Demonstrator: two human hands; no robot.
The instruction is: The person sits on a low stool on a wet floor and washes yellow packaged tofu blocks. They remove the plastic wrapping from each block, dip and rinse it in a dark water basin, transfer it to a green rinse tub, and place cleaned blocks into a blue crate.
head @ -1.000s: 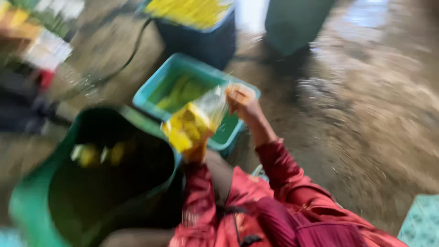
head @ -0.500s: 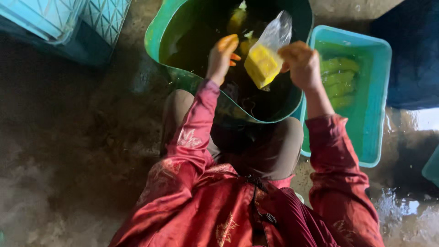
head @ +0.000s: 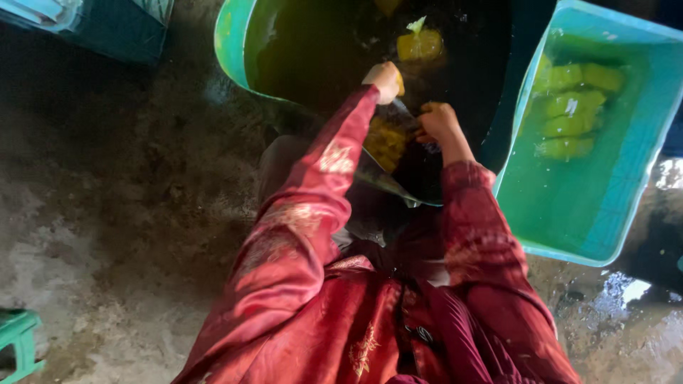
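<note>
Both hands point(head: 413, 99) grip the clear bag point(head: 388, 139) hanging between them.

**Dim, shaded scene with bright patches at the right**

The light is soft and low. The round green tub point(head: 235, 50) holds deep shadow, its dark water nearly black. The turquoise crate point(head: 583, 213) at the right catches the most daylight and glows. Small white glare spots sit on the wet floor point(head: 107, 213) at the lower right corner. The red sleeves show a satin sheen. Edges look slightly soft; the hands point(head: 413, 99) and the bag between them are murky.
</note>
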